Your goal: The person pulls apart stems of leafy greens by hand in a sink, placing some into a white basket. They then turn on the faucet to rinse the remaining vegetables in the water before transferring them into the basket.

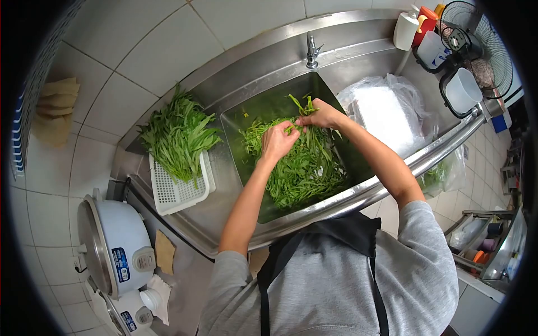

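A steel sink [235, 120] holds a heap of green leafy stalks [305, 168]. Over the heap, my left hand [277, 141] and my right hand [319, 116] together grip one green stalk [302, 106], whose leafy tip sticks up beyond my right fingers. The two hands are close together near the sink's far side. More of the same greens [178, 134] lie piled in a white plastic basket [179, 193] on the counter left of the sink.
A tap [312, 51] stands behind the sink. A clear plastic bag [386, 109] lies on the right drainboard, with bottles [416, 25], white jugs [462, 89] and a fan [482, 42] beyond. A rice cooker [115, 243] sits at the lower left.
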Demonstrator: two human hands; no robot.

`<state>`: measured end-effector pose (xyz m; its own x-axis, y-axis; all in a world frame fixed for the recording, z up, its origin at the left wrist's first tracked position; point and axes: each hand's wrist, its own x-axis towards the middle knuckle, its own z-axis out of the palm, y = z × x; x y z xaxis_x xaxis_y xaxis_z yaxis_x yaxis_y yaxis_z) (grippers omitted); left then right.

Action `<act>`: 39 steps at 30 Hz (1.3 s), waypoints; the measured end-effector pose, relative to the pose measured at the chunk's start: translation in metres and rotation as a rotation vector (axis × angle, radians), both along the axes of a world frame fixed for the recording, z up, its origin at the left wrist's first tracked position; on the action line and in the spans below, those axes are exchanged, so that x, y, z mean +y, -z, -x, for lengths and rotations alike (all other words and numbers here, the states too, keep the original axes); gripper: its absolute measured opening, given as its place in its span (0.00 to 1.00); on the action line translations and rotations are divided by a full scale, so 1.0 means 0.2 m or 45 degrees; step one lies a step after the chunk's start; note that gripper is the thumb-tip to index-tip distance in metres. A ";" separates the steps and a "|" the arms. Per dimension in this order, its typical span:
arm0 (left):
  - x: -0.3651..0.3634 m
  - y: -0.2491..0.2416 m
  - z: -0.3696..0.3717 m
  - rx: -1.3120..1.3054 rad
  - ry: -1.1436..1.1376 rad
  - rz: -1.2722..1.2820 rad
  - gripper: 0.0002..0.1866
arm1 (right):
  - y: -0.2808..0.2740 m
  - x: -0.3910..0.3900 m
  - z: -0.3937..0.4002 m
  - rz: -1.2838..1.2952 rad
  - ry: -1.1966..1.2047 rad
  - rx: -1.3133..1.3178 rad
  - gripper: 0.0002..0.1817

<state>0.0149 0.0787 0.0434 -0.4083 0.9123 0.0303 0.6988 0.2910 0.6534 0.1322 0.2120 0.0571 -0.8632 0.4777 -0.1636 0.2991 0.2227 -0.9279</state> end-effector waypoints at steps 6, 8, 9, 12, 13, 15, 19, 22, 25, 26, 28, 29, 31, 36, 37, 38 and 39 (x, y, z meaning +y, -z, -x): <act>0.00 0.14 0.11 -0.620 -0.334 -0.338 0.12 | 0.03 -0.03 -0.05 -0.083 0.134 0.048 0.11; -0.01 0.21 0.11 -0.836 -0.368 -0.472 0.11 | -0.04 -0.01 -0.10 0.160 0.313 -0.085 0.12; -0.02 0.25 0.11 -1.048 -0.401 -0.604 0.10 | -0.08 -0.02 -0.12 0.407 0.489 -0.216 0.12; -0.05 0.18 0.00 -0.697 -0.226 -0.386 0.12 | 0.29 0.16 -0.07 0.579 0.616 -0.204 0.13; -0.06 0.12 -0.07 -0.364 -0.129 -0.218 0.14 | 0.29 0.15 -0.06 0.620 0.652 -0.194 0.13; -0.05 0.05 -0.16 0.033 -0.019 -0.031 0.16 | 0.28 0.10 -0.04 0.698 0.675 -0.153 0.13; -0.02 0.09 -0.14 0.034 -0.036 0.032 0.14 | 0.21 0.04 -0.01 0.544 0.644 -0.242 0.17; -0.04 0.07 -0.07 -0.222 0.031 0.053 0.12 | -0.07 -0.01 -0.10 0.263 0.508 -0.279 0.23; -0.06 0.05 0.02 -0.538 0.171 0.073 0.13 | 0.07 0.06 -0.09 0.323 0.379 0.133 0.25; -0.06 0.05 0.04 -0.699 0.204 0.172 0.13 | 0.08 0.08 -0.09 0.323 0.378 0.131 0.25; -0.07 0.04 0.09 -0.914 0.246 0.324 0.11 | 0.09 0.12 -0.09 0.139 0.203 -0.008 0.26; -0.06 0.03 0.08 -0.913 0.249 0.325 0.11 | 0.10 0.12 -0.08 0.139 0.207 -0.008 0.26; -0.06 0.01 0.08 -0.585 0.276 0.309 0.12 | 0.11 0.11 -0.06 0.082 0.261 -0.159 0.29; 0.01 0.10 0.05 -0.431 0.388 -0.168 0.13 | 0.12 0.04 -0.02 -0.010 0.311 -0.227 0.28; 0.02 0.06 0.04 -0.408 0.354 -0.045 0.13 | 0.12 0.03 0.00 -0.010 0.312 -0.229 0.28; 0.03 0.06 0.04 -0.410 0.354 -0.044 0.13 | 0.13 0.03 0.01 -0.009 0.324 -0.221 0.28; 0.04 0.05 0.04 -0.347 0.300 0.070 0.11 | 0.14 0.02 0.02 -0.007 0.336 -0.212 0.28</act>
<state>0.0069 0.0863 0.0343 -0.1731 0.9796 -0.1024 0.5530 0.1827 0.8129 0.1283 0.2160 0.0294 -0.6709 0.6829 -0.2889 0.4948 0.1221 -0.8604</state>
